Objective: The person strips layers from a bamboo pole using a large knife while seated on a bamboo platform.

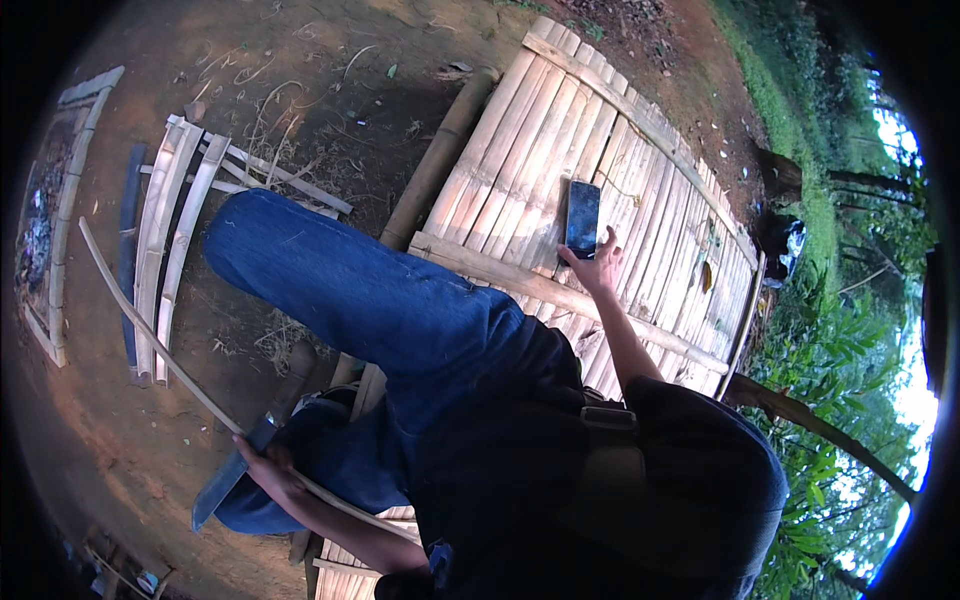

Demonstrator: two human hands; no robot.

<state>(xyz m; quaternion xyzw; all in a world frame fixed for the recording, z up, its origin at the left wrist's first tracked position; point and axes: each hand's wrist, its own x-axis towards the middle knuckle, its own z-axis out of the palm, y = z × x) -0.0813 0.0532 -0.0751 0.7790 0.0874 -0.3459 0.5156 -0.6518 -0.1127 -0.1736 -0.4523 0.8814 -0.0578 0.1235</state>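
Observation:
My left hand (268, 472) is closed round a long thin bamboo strip (165, 355), which runs from the far left back under my forearm. Beside those fingers is a broad grey knife blade (228, 485); whether the same hand also grips it I cannot tell. On the slatted bamboo bench (500, 200) to my right lies a dark smartphone (582, 215), its screen up. The thumb and a finger of my right hand (598, 268) grip its near end from both sides.
My jeans-clad leg (340, 275) stretches across the middle. Several split bamboo pieces (165, 245) lie on the dirt ground at left, near a bamboo-edged frame (65, 215). A thick bamboo pole (435, 160) borders the bench. Green plants (815, 365) and a black bag (783, 248) are at right.

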